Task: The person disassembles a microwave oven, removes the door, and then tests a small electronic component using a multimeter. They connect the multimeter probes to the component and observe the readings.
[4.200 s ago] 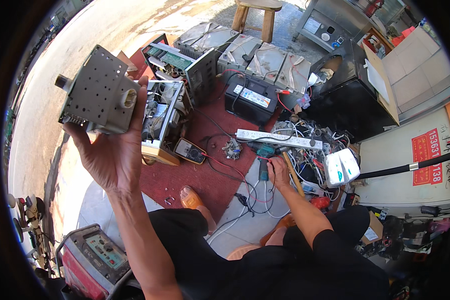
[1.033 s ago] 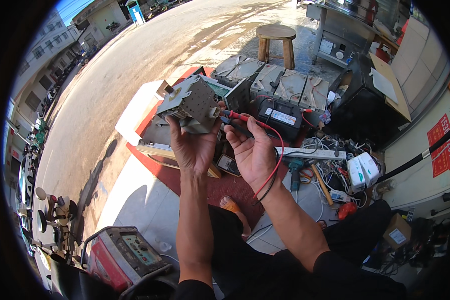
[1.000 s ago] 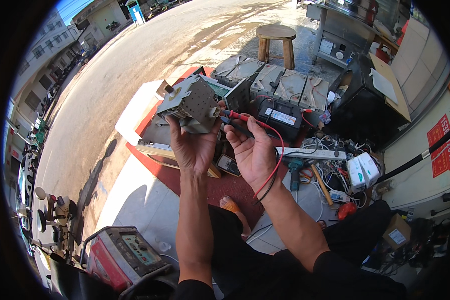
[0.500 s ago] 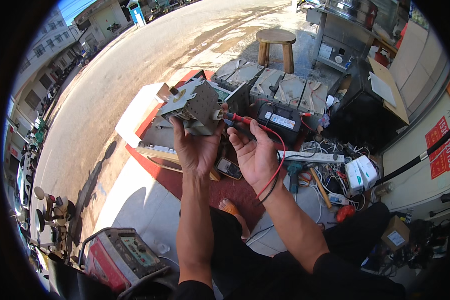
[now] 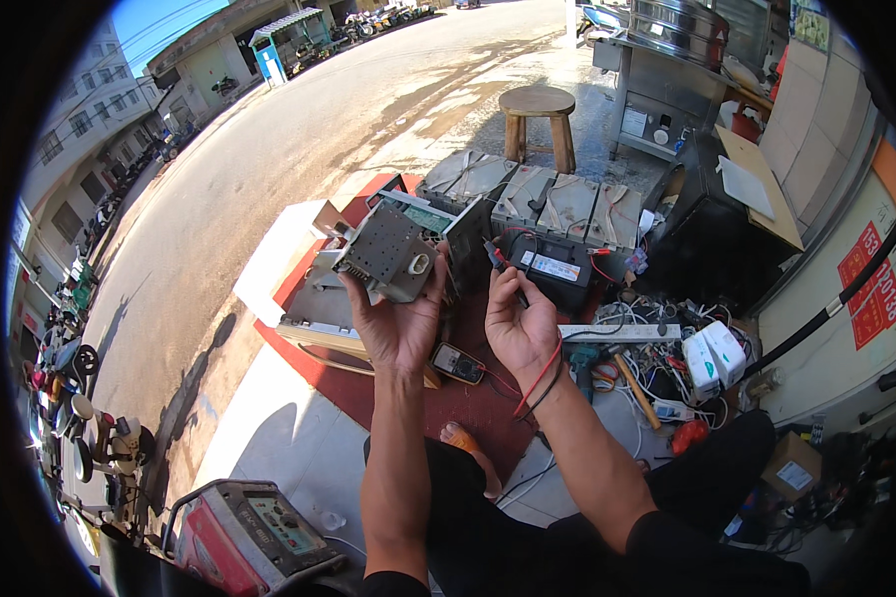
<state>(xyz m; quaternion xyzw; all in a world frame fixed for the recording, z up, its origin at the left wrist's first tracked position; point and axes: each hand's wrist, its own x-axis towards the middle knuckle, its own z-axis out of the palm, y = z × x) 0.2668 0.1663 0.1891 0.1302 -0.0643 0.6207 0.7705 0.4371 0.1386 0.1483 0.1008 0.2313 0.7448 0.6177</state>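
My left hand [image 5: 400, 333] is wrapped around the underside of a magnetron [image 5: 380, 249], a grey metal box with a hole-dotted side. Its pale oval connector [image 5: 418, 264] faces my right hand. Closed around the multimeter probes [image 5: 496, 256], my right hand [image 5: 523, 323] has the tips pointing up, apart from the magnetron. Red and black leads hang past my right wrist. Below, between my forearms, lies a multimeter [image 5: 458, 364] on a red mat [image 5: 398, 408]. Behind the magnetron is an opened appliance with a circuit board [image 5: 423, 214], partly hidden.
Several grey batteries [image 5: 572, 207] stand in a row beyond a black battery [image 5: 548, 282]. A wooden stool [image 5: 537, 100] is farther back. On the right lie a hammer [image 5: 635, 388], a drill [image 5: 581, 360] and tangled cables. A red machine [image 5: 254, 537] sits at lower left.
The probes have come away from the magnetron's connector, and my right hand has drawn back to the right. My left hand has turned the magnetron, so its connector shows more.
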